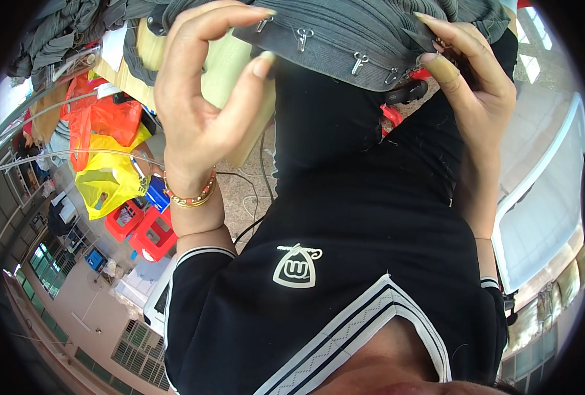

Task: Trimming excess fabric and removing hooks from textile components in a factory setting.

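From here I see a pale counter (151,49) and yellow bag (105,183). Gray, wrinkly cloth (371,26) lies over the person's lap, with shiny hooks (303,41) on its dark band (332,54). The left hand's (200,105) grip is loose; the right hand's (482,85) I can't tell. Below the band's edge, there's room between the hands.

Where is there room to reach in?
Likely over the black trousers, between left hand and right hand, below the grey cloth; also the pale board between left hand and trousers. Crowded: far left, red bag, yellow bag.
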`<state>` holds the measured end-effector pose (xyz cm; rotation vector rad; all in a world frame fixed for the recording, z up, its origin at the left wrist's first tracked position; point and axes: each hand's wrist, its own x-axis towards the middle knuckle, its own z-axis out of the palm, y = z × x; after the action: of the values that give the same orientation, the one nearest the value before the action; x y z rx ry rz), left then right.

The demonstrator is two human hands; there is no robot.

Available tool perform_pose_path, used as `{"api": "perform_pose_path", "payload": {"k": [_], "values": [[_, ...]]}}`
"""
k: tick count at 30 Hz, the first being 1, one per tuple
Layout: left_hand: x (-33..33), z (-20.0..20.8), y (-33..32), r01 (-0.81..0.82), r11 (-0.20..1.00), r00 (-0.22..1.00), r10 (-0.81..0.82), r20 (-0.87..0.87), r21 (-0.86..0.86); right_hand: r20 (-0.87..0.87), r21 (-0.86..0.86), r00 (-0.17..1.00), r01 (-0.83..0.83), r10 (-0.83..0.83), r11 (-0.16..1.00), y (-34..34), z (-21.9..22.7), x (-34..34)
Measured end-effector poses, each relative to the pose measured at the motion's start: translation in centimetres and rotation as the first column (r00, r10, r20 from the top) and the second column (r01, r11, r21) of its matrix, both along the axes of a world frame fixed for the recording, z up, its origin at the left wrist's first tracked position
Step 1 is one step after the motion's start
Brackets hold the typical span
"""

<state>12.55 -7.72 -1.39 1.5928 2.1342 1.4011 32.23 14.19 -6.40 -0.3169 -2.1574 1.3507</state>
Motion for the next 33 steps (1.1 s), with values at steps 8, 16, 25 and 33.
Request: {"api": "perform_pose_path", "payload": {"k": [8,16,25,33], "values": [[0.6,2.1,2.7,0.098,0.986,0.942,-0.136,-0.308,-0.135,-0.027,0.142,0.993,-0.107,0.111,0.984,-0.4,1.4,-0.5],[1.0,4.8,4.8,0.15,0.94,0.936,-0.235,-0.263,-0.307,-0.011,0.183,0.988,-0.15,0.154,0.972,-0.5,1.8,-0.7],[0.7,4.6,4.4,0.197,0.927,0.786,-0.343,-0.514,-0.318,-0.047,0.272,0.971,-0.213,0.234,0.939,-0.2,1.9,-0.7],[1.4,3.9,4.1,0.207,0.948,0.804,-0.306,-0.51,-0.242,0.216,0.282,0.97,-0.171,0.111,0.944,-1.4,5.6,-0.7]]}}
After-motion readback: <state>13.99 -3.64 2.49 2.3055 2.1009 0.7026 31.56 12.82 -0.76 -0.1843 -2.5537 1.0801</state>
